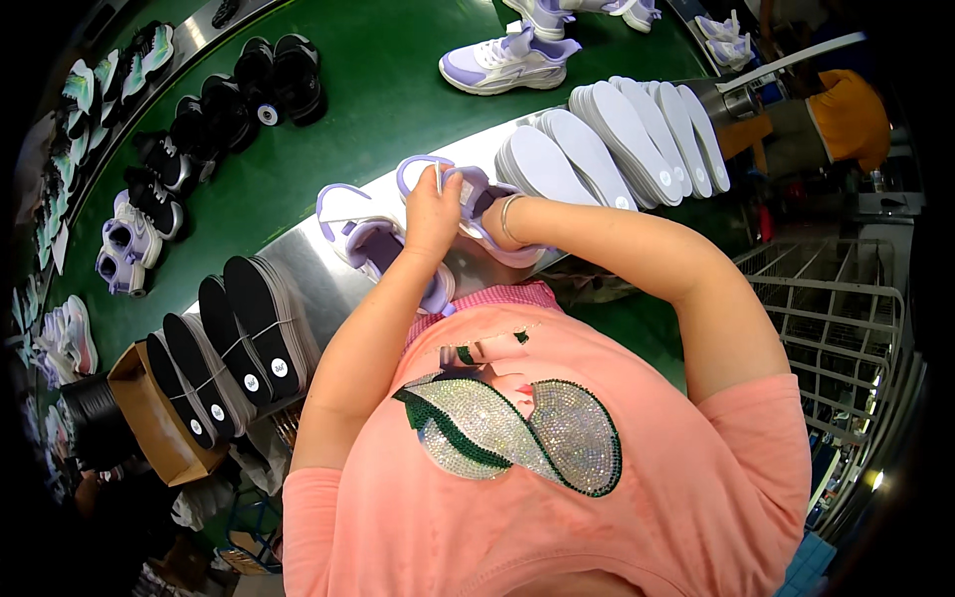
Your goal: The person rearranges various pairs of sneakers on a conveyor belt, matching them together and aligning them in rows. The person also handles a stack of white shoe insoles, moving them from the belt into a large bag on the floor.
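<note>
A white and lilac sneaker [517,256] is at the metal ledge in front of me, its opening toward my body. My left hand [434,214] is closed at its upper left side, with a thin white strip showing at the fingers. My right hand [494,221], below a bracelet, reaches into the shoe's opening; its fingers are hidden inside. Left of it a second white and lilac sneaker [343,206] rests on the ledge, partly behind my left wrist.
Stacks of white insoles [622,134] lie on the ledge to the right, and tied black insoles [261,313] to the left by a cardboard box [149,418]. Black sneakers [224,109] and a lilac sneaker [507,65] stand on the green belt [378,90]. A wire cart [831,328] is at right.
</note>
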The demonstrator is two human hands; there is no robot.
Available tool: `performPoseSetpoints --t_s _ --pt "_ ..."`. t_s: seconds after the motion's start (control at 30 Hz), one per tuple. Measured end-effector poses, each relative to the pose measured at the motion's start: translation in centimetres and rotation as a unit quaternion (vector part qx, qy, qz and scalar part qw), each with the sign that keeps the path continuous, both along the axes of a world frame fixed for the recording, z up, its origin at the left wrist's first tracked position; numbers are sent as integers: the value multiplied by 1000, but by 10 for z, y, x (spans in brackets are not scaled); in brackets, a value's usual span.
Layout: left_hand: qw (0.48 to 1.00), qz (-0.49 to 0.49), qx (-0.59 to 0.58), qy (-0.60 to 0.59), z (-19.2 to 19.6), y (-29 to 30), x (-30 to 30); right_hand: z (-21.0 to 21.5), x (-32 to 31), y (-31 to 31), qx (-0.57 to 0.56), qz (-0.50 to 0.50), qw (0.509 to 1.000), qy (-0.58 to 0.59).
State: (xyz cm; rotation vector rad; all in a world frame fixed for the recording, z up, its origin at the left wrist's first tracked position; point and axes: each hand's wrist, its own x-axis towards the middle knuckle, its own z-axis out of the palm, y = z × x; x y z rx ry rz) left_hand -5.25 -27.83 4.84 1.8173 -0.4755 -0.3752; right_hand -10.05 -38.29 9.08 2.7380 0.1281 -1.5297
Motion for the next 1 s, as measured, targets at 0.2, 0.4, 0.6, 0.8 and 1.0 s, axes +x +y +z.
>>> performPoseSetpoints --t_s 0.2,0.4,0.6,0.8,1.0 --pt "999 7 12 -43 5 -2 -1 0 -4 4 -59 -46 991 -111" --pt "1000 2 19 -24 7 -1 0 21 -15 -14 29 25 999 -23" --pt "999 3 24 -31 10 -4 -1 22 -39 -26 18 73 997 -8" --pt "999 -9 3 -42 6 -3 -2 27 -41 -37 116 0 990 -78" --pt "999 -7 2 -45 15 0 -10 60 -33 -50 365 -317 828 -284"
